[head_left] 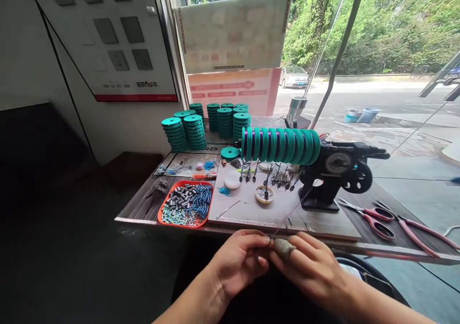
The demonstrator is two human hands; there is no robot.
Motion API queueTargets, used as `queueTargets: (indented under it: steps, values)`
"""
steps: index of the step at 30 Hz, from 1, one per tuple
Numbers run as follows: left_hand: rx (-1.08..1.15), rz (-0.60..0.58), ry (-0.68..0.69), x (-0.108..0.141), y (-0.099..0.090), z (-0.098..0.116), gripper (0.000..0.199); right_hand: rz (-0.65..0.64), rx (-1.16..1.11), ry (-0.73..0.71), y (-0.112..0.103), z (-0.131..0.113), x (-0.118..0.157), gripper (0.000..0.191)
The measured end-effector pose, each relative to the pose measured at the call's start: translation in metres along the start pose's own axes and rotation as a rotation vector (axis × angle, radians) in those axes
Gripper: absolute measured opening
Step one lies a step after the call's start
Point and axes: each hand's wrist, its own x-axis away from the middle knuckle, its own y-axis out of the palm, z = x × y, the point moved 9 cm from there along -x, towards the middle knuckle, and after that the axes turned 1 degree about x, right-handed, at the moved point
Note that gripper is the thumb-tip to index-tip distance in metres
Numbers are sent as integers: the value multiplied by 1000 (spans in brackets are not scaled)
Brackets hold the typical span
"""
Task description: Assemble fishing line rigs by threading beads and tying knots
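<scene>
My left hand (239, 261) pinches a thin dark line (276, 232) between thumb and index finger, just in front of the table edge. My right hand (314, 271) is closed right beside it, its fingertips meeting the left's; what it grips is hidden. A grey-green wrap (283, 248) covers one finger of my right hand. Beyond the hands, a row of teal spools (280, 144) sits on the shaft of a black winding machine (323, 175). Several small dark pieces (266, 194) hang below the spools on lines.
An orange tray (186, 223) of sorted small parts lies left of the pale board (247, 214). The board carries a small round dish (264, 194) and a white disc (233, 182). Scissors (379, 225) and pliers (413, 237) lie right. Teal spool stacks (196, 132) stand behind.
</scene>
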Motion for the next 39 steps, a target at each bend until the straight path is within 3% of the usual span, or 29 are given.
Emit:
queueTargets:
  steps: [4,7,9,12,14,16,18,19,21,23,24,26,27,29,33,35,39]
  values:
    - [-232,69,252,7,-3,18,9,-48,-132,181,2,0,7,39]
    - [-749,162,694,24,5,41,14,-142,-340,288,3,2,1,40]
    - [-1076,248,1045,42,17,46,18,-224,-607,447,10,18,-8,35]
    - [-1290,442,1489,69,26,43,20,-285,-1016,836,31,57,-20,19]
    - [-1358,536,1661,80,30,40,19,-318,-1124,994,50,76,-32,17]
    - [-1394,548,1731,85,35,42,19,-367,-1139,1030,67,85,-44,16]
    - [-1357,469,1695,85,38,48,21,-396,-1116,1014,74,86,-51,15]
    - [-1277,414,1591,81,36,55,20,-392,-1098,1002,73,86,-51,15]
    - [-930,282,1149,54,16,65,15,-318,-1023,988,58,85,-41,11]
    - [-410,141,508,16,-6,39,11,-163,-804,867,26,83,-29,11]
    - [-158,82,244,7,-8,20,9,-63,-602,690,3,75,-28,11]
    - [64,26,-4,3,-6,3,6,5,-248,279,-22,38,-23,20]
    - [102,16,-51,2,-5,1,6,-4,-122,110,-24,19,-17,24]
    - [125,13,-86,1,-5,-2,8,-28,12,-57,-15,-2,-7,25]
    - [137,15,-104,1,-4,-8,9,39,46,-31,-4,-2,-4,25]
    - [103,21,-68,2,-2,-7,8,60,-58,107,-2,8,-2,28]
    - [-49,38,97,5,1,6,6,-49,-543,709,23,38,24,27]
